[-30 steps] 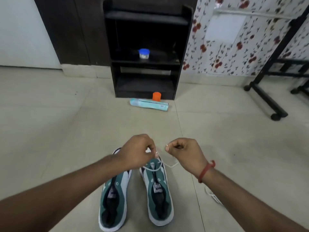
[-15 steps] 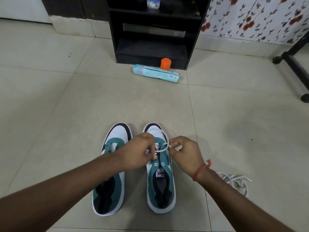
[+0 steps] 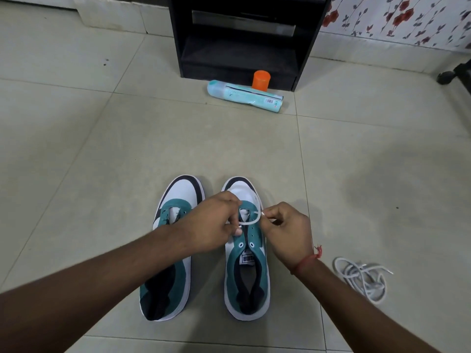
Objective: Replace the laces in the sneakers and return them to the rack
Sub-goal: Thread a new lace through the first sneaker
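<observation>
Two teal-and-white sneakers stand side by side on the tiled floor, toes pointing away from me: the left sneaker (image 3: 168,261) and the right sneaker (image 3: 246,273). A white lace (image 3: 251,220) loops over the front eyelets of the right sneaker. My left hand (image 3: 211,222) grips one end of this lace above the shoe's tongue. My right hand (image 3: 288,225) pinches the other end just right of the eyelets. The black shoe rack (image 3: 242,36) stands at the far wall.
A loose bundle of white laces (image 3: 362,276) lies on the floor right of my right wrist. In front of the rack a pale blue tube (image 3: 244,96) lies flat, with an orange cap (image 3: 261,79) behind it. A black stand foot (image 3: 456,72) shows at the right edge.
The view has tilted down from the rack to the shoes. Both hands have come down with the lace to the right sneaker's front eyelets.
</observation>
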